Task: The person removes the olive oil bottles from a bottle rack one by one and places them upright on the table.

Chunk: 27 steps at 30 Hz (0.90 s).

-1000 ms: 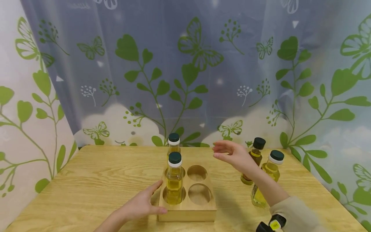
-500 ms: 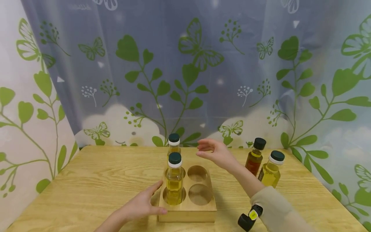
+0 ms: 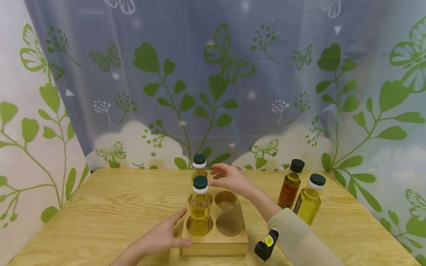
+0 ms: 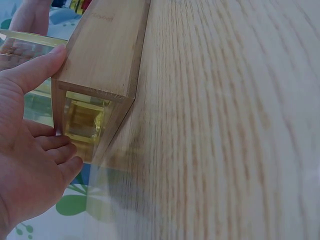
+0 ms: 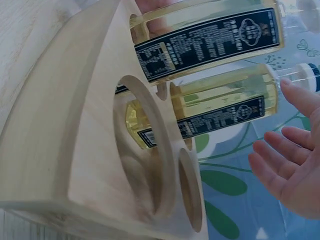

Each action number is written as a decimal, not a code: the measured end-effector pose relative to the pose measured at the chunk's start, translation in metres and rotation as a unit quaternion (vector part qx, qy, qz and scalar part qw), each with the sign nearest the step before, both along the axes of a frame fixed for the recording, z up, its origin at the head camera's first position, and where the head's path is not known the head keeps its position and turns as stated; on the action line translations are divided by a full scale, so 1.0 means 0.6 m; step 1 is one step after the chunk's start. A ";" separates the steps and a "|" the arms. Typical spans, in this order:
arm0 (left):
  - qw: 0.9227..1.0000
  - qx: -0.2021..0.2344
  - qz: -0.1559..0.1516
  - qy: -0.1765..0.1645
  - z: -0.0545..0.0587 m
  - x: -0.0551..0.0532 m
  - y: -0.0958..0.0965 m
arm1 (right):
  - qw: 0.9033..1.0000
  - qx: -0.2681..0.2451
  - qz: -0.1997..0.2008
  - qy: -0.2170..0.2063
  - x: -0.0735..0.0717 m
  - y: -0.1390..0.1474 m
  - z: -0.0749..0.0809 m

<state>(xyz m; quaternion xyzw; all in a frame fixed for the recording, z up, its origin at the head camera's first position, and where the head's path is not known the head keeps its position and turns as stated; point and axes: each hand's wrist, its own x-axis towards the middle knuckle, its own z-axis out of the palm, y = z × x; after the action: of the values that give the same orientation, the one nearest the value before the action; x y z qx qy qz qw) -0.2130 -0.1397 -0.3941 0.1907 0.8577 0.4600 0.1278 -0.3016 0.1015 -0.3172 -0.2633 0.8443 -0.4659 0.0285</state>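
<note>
A wooden rack with round holes stands on the table. Two oil bottles with dark green caps are upright in its left holes: a front bottle and a rear bottle, the rear one partly hidden by the front one. My left hand rests against the rack's left side, its thumb at the near corner and its fingers loosely extended. My right hand is at the right of the rear bottle's neck, fingers spread and holding nothing. In the right wrist view the thumb overlaps that neck; contact is unclear.
To the right stand a dark reddish-brown bottle with a black cap and a yellow oil bottle, partly behind my right sleeve. The rack's right holes hold no bottles. A patterned curtain hangs behind the table.
My right hand has moved left, from near the bottles on the right, over the rack to the rear bottle's neck. My left hand and the rack have stayed in place.
</note>
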 end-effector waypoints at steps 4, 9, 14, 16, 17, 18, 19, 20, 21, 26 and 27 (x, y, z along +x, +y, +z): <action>1.000 -0.006 0.000 -0.002 -0.001 0.000 0.000 | 1.000 0.008 0.007 -0.001 -0.004 -0.011 -0.009; 1.000 -0.011 0.001 0.001 -0.001 -0.001 -0.001 | 1.000 0.014 0.006 0.009 -0.008 -0.027 -0.016; 1.000 -0.009 -0.001 -0.011 -0.001 -0.002 0.000 | 1.000 0.021 0.001 0.015 -0.010 -0.038 -0.021; 1.000 -0.008 -0.002 -0.017 -0.001 -0.003 0.000 | 0.999 0.026 -0.002 0.020 -0.009 -0.041 -0.021; 1.000 -0.008 -0.003 -0.019 -0.001 -0.003 0.000 | 0.999 0.026 -0.002 0.023 -0.009 -0.041 -0.021; 1.000 -0.007 -0.002 -0.019 -0.001 -0.003 0.000 | 0.999 0.025 -0.002 0.024 -0.009 -0.042 -0.020; 1.000 -0.008 -0.002 -0.018 -0.001 -0.003 0.000 | 0.999 0.025 -0.001 0.027 -0.008 -0.042 -0.020; 1.000 -0.008 -0.001 -0.016 -0.001 -0.003 0.000 | 0.999 0.024 0.000 0.029 -0.008 -0.042 -0.020; 1.000 -0.008 -0.001 -0.015 -0.001 -0.002 0.000 | 0.999 0.024 -0.001 0.032 -0.008 -0.042 -0.020; 1.000 -0.007 -0.001 -0.015 0.000 -0.003 0.001 | 0.999 0.020 -0.011 0.040 -0.004 -0.041 -0.020; 1.000 -0.007 -0.001 -0.015 -0.001 -0.003 0.001 | 0.999 0.021 -0.014 0.043 -0.004 -0.040 -0.022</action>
<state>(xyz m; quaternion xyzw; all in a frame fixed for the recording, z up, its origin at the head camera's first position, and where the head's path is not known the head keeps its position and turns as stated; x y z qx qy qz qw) -0.2149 -0.1390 -0.3944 0.1837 0.8589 0.4563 0.1426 -0.3039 0.0776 -0.3301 -0.2705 0.8577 -0.4371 -0.0085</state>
